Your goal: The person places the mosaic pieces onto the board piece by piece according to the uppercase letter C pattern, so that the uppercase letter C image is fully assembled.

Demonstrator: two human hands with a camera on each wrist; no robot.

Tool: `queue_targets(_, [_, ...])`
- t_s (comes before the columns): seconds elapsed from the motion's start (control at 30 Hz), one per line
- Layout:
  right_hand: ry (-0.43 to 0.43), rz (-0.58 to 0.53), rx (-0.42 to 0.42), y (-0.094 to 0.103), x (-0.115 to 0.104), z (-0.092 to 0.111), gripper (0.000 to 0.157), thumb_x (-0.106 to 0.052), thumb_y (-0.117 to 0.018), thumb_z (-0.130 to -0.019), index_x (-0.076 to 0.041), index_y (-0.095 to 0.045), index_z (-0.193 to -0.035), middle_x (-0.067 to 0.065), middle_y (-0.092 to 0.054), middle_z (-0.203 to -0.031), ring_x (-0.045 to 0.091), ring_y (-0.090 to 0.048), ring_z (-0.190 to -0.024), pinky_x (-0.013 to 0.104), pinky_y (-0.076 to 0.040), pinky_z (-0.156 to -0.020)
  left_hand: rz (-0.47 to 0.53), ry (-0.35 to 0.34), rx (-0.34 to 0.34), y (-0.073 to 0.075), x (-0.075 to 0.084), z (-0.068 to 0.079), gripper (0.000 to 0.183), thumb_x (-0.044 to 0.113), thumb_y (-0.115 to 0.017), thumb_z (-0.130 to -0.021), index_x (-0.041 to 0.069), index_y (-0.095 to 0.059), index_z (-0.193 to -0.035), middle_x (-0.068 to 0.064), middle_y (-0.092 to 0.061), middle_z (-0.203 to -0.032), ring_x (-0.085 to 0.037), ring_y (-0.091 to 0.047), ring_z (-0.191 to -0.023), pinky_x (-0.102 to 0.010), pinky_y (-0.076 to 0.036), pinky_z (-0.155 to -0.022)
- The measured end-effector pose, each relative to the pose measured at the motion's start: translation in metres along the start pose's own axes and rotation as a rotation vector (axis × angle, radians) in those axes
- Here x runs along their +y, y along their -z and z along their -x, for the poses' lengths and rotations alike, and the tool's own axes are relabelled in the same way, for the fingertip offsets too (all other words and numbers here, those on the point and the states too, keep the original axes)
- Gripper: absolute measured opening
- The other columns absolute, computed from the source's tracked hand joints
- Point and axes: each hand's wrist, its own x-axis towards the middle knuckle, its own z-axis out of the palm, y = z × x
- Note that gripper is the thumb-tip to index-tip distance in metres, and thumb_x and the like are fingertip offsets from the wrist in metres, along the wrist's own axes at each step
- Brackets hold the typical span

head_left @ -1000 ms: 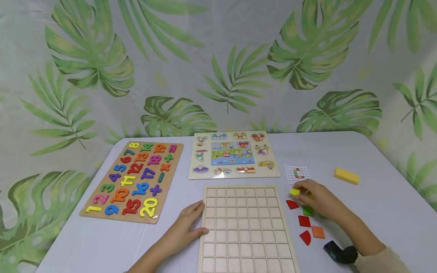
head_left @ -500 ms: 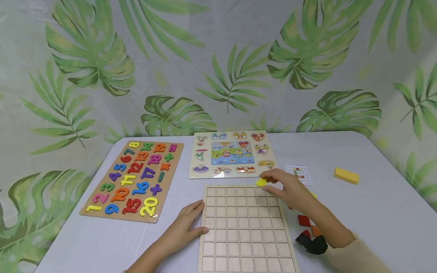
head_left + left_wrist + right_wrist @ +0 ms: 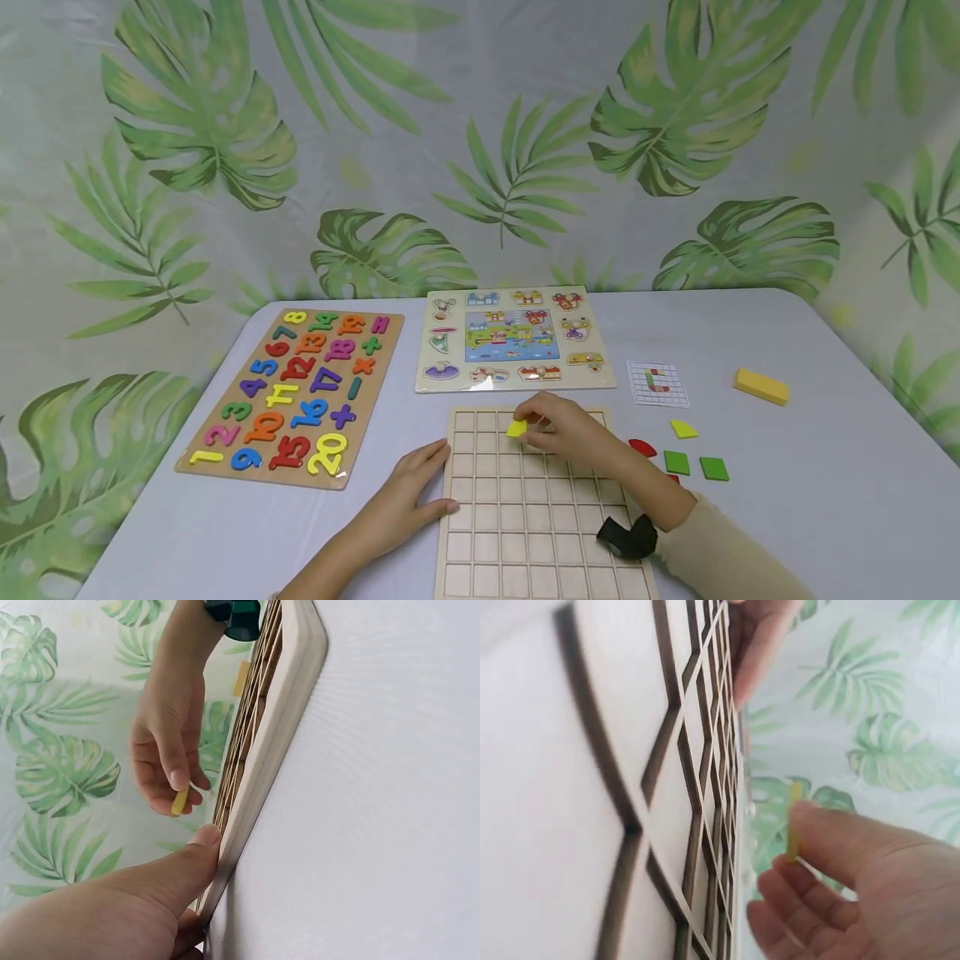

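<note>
My right hand (image 3: 558, 429) pinches a small yellow tile (image 3: 516, 428) between thumb and fingertips, over the upper rows of a wooden grid board (image 3: 517, 517). Seen edge-on in the right wrist view, the tile (image 3: 794, 821) is thin and held just off the board's face. At the board's left edge rests my left hand (image 3: 408, 496), its fingertips touching the side. The thumb (image 3: 202, 838) of that hand lies over the rim in the left wrist view. Right of the board lie a yellow fan-shaped tile (image 3: 683, 429), a red fan-shaped tile (image 3: 641, 448) and two green squares (image 3: 677, 462).
A patterned grid card (image 3: 657, 384) lies behind the loose tiles, with a yellow block (image 3: 761, 387) farther right. Behind the grid board is a picture puzzle (image 3: 592, 381). A number puzzle board (image 3: 375, 392) lies at the left. My right forearm hides some tiles.
My right hand has carried the yellow tile leftward from the loose pieces to over the grid board. The green squares have come into view. My left hand has stayed at the board's edge.
</note>
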Motion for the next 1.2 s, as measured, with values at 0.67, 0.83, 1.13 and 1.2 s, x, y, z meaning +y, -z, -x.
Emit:
queue_targets(0.67, [-0.016, 0.120, -0.015, -0.019, 0.011, -0.002, 0.017, -0.019, -0.065, -0.083, -0.014, -0.061, -0.099, -0.006, -0.051, -0.095, 0.008, -0.047, -0.082, 0.025, -0.044, -0.074, -0.006, -0.013, 0.007, -0.001, 0.000, 0.001, 0.075, 0.045, -0.059, -0.082, -0.001, -0.035, -0.136, -0.011, -0.030, -0.142, -0.031, -0.025, -0.129, -0.046, -0.028, -0.100])
queue_targets(0.83, [-0.008, 0.085, -0.032, -0.019, 0.009, -0.003, 0.014, -0.016, -0.067, -0.082, -0.015, -0.062, -0.095, -0.006, -0.050, -0.093, 0.010, -0.048, -0.081, 0.026, -0.045, -0.073, -0.014, -0.005, 0.006, 0.000, 0.000, 0.001, 0.074, 0.044, -0.060, -0.082, 0.000, -0.035, -0.136, -0.009, -0.029, -0.142, -0.029, -0.024, -0.129, -0.044, -0.027, -0.101])
queue_targets(1.13, [-0.057, 0.059, -0.089, -0.010, 0.005, 0.006, 0.035, -0.024, -0.065, -0.084, -0.012, -0.057, -0.115, -0.004, -0.051, -0.107, 0.012, -0.048, -0.094, 0.032, -0.043, -0.083, -0.013, -0.024, 0.010, -0.001, 0.000, 0.001, 0.075, 0.047, -0.057, -0.082, -0.002, -0.035, -0.136, -0.010, -0.030, -0.142, -0.030, -0.025, -0.129, -0.045, -0.027, -0.101])
queue_targets(1.2, [-0.071, 0.033, -0.084, -0.003, 0.002, 0.011, 0.042, -0.027, -0.064, -0.084, -0.012, -0.053, -0.122, -0.002, -0.051, -0.113, 0.014, -0.049, -0.099, 0.033, -0.043, -0.085, -0.015, -0.024, 0.009, -0.001, 0.000, 0.001, 0.075, 0.047, -0.057, -0.082, -0.001, -0.035, -0.136, -0.010, -0.030, -0.142, -0.030, -0.024, -0.129, -0.045, -0.027, -0.101])
